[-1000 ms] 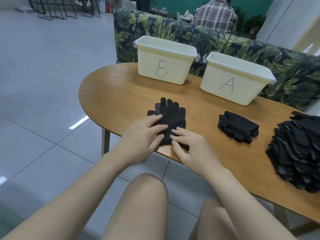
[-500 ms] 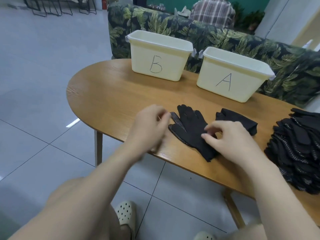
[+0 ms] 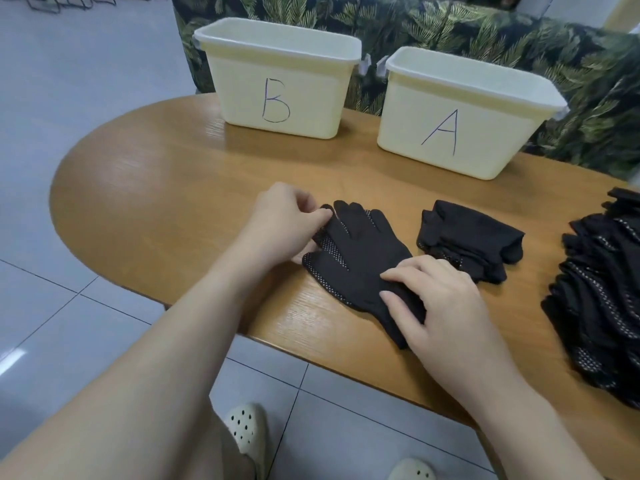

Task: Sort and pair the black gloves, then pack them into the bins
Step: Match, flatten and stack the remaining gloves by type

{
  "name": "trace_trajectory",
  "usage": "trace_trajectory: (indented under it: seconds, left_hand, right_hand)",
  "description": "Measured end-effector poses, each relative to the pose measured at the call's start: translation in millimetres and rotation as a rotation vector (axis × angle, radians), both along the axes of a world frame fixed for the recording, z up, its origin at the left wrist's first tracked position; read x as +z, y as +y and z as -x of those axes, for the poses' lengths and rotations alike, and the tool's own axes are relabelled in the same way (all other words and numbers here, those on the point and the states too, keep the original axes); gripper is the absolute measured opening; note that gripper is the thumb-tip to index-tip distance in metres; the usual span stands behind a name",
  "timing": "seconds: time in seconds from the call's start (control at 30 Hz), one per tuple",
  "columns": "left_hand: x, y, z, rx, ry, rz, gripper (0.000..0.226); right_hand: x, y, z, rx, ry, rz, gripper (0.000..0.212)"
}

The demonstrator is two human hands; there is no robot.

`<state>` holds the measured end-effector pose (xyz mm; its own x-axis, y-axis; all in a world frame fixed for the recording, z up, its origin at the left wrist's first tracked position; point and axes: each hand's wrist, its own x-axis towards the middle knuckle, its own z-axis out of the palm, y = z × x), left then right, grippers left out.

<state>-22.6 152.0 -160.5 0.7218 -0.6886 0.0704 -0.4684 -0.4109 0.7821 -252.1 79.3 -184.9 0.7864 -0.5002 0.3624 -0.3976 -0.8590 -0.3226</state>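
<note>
Left grip: the left hand (image 3: 282,221) sits at the fingertip end of the paired gloves (image 3: 360,261), thumb and fingers pinching the edge of the glove fingers – grasping them.
Right grip: the right hand (image 3: 440,306) lies on the cuff end of the same gloves, fingers curled over the fabric and thumb under its edge, holding it.
Paired gloves: black, with white grip dots showing along the lower glove's edge, stacked one on the other and lying flat on the desk (image 3: 166,209) between the two grips, fingers pointing away from the person.
Folded pair: a bundled pair of black gloves (image 3: 471,240) just beyond the right grip, apart from it.
Glove pile: a heap of black dotted gloves (image 3: 602,299) well to the right of the right grip, at the desk's right end.
Bin B (image 3: 280,74): cream tub, far side of the desk, beyond the left grip – its inside is not visible.
Bin A (image 3: 460,116): cream tub beyond the right grip, beside bin B, not touching it.
Behind: a leaf-print sofa (image 3: 519,36) past the bins.
Below: tiled floor (image 3: 52,323) and pale clogs (image 3: 247,431) under the desk edge.
</note>
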Motion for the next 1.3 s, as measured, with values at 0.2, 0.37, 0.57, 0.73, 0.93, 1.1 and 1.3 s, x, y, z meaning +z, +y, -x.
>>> trace_trajectory:
  seconds: [0.2, 0.37, 0.57, 0.73, 0.93, 1.1, 1.3]
  left_hand:
    - [-6.0, 17.0, -1.4, 0.095, -0.147, -0.059, 0.033]
    - [-7.0, 25.0, 4.8, 0.123, -0.225, -0.059, 0.03]
    - [-12.4, 24.8, 8.5, 0.094, -0.316, -0.242, 0.023]
    - [-8.6, 24.5, 2.9, 0.08, -0.281, -0.15, 0.01]
    - [-4.3, 14.0, 13.4, -0.043, -0.241, -0.158, 0.023]
    - [-1.7, 12.6, 14.4, -0.074, -0.172, -0.129, 0.022]
    - [0.2, 16.9, 19.4, -0.09, -0.097, -0.136, 0.019]
  right_hand:
    - [-2.6, -9.6, 7.8, 0.054, -0.026, -0.039, 0.022]
    - [-6.0, -10.8, 9.7, 0.067, -0.044, -0.039, 0.02]
    - [-5.5, -9.5, 8.7, 0.071, -0.05, -0.031, 0.022]
    - [-2.6, -9.2, 9.3, 0.068, -0.036, -0.022, 0.026]
    - [2.1, -10.9, 2.9, 0.044, -0.014, -0.023, 0.04]
    - [6.5, -8.2, -15.6, 0.052, -0.036, -0.062, 0.03]
    - [9.0, -10.3, -25.4, 0.006, -0.053, -0.038, 0.015]
